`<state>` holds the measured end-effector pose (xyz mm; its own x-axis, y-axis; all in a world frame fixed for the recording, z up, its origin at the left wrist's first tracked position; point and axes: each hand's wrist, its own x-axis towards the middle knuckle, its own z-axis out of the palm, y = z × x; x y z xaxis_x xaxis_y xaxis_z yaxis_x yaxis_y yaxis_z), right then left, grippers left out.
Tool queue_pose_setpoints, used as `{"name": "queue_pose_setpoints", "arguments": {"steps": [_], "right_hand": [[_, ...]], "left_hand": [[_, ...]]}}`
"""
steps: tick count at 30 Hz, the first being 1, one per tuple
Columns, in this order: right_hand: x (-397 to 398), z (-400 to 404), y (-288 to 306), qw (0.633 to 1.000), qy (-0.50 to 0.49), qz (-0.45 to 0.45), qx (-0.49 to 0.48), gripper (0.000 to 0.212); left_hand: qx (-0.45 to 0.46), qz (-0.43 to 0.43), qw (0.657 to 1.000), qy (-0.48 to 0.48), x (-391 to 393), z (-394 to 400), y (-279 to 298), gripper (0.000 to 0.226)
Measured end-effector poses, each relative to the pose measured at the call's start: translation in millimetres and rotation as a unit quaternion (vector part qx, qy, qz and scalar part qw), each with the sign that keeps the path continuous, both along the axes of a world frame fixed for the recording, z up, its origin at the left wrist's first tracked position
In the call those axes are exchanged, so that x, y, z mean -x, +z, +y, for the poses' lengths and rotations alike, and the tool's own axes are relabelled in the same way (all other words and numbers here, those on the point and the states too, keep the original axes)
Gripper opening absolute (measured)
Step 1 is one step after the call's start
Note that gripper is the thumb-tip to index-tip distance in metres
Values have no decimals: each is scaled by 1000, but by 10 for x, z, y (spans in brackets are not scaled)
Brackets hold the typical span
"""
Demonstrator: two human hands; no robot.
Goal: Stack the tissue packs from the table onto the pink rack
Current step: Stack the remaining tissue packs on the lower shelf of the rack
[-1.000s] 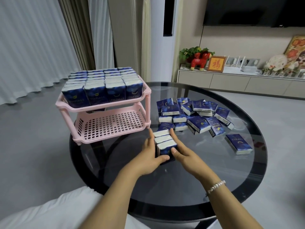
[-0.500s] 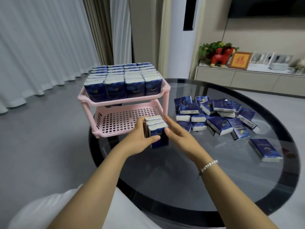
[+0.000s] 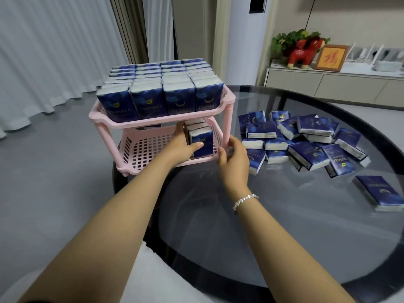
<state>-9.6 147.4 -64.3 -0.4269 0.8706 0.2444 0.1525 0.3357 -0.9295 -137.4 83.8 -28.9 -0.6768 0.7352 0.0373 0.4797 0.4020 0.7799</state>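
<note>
Fingers (image 3: 197,146) of the left hand (image 3: 182,147) clamp a small row of tissue packs (image 3: 201,141) inside the pink rack's (image 3: 153,124) lower shelf; just right, the right hand (image 3: 234,158) hovers, fingers loosely apart, above the bench (image 3: 284,226)

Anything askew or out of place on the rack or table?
Nothing damaged or spilled. The top shelf packs stand in tidy rows on the pink rack. The loose pile on the table lies jumbled, and one lone pack sits apart.
</note>
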Motion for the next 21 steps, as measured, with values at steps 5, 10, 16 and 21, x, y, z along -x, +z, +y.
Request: {"name": "queue_pose_setpoints", "arguments": {"steps": [5, 10, 16, 21], "right_hand": [[27, 20, -68, 1000, -4, 2, -23, 34], [44, 25, -78, 1000, -1, 4, -25, 34], [60, 56, -100, 1000, -4, 15, -25, 31], [89, 63, -120, 999, -5, 21, -25, 29]], "left_hand": [[19, -9, 1000, 4, 159, 268, -121, 71], [44, 1, 999, 12, 261, 448, -149, 56], [38, 8, 999, 35, 363, 518, -202, 60], [0, 0, 999, 48, 296, 519, -271, 69]]}}
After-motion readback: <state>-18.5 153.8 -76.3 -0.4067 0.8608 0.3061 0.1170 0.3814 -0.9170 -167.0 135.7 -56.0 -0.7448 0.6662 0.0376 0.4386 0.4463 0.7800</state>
